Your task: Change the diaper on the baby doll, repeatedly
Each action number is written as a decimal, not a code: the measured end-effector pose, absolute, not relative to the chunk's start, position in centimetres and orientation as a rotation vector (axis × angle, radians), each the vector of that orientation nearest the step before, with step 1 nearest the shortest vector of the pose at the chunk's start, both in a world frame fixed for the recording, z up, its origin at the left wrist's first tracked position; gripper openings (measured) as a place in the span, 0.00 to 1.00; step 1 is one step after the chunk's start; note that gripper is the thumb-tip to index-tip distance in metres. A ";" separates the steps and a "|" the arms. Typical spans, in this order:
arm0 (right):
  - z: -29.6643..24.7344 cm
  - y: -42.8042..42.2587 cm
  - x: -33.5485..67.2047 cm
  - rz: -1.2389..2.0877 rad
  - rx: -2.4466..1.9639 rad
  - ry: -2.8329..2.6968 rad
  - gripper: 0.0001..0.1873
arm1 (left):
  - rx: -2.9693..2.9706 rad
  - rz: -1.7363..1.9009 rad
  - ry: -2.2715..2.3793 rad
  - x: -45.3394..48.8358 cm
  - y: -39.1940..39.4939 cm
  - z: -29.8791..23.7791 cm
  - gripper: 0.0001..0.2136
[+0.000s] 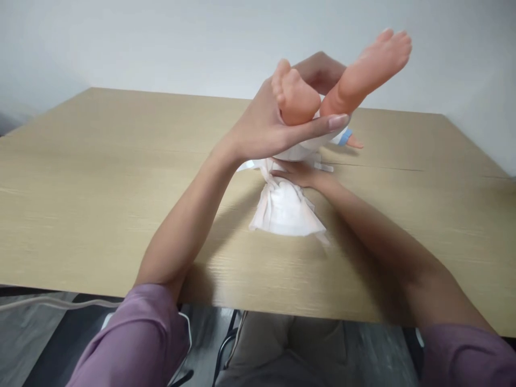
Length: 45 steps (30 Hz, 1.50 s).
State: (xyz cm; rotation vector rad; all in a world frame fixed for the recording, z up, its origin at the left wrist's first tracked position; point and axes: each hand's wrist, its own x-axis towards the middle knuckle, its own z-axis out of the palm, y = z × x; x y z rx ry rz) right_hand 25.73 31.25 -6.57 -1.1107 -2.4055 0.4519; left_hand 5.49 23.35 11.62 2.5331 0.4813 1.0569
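A baby doll (300,99) is lifted by its legs, both bare feet pointing up toward me. My left hand (270,118) is closed around its lower legs, thumb across the front and fingers behind. One doll hand with a blue cuff (346,136) shows at the right; the head and most of the body are hidden. Below the raised bottom lies a white diaper (284,207), its near end spread and its middle bunched, with tabs at the sides. My right hand (297,172) rests on the diaper's middle, fingers stretched out under the doll and partly hidden.
The light wooden table (100,204) reaches back to a pale wall (181,43). A thin seam crosses its top at the right. Below the front edge are my lap, chair parts and a pale cable (60,304) at the left.
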 end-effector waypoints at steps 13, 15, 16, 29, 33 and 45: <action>-2.9 19.5 32.5 0.467 -1.254 -2.201 0.26 | 2.352 1.022 0.410 5.0 21.8 6.3 0.21; -2.9 16.9 32.3 0.408 -1.314 -2.004 0.30 | 2.348 1.017 0.353 5.1 21.2 5.1 0.22; -2.8 15.9 31.8 0.378 -1.305 -1.943 0.35 | 2.349 1.012 0.325 5.2 21.0 4.5 0.22; -3.3 14.2 34.7 0.195 -0.826 -2.336 0.22 | 2.571 0.930 0.557 -1.8 19.9 -1.0 0.18; -5.7 14.9 36.6 0.139 -0.862 -2.457 0.23 | 2.590 0.811 0.593 -4.1 20.2 -3.3 0.21; -5.3 14.7 36.6 0.185 -0.807 -2.462 0.26 | 2.663 0.655 0.502 -5.0 20.2 -3.3 0.22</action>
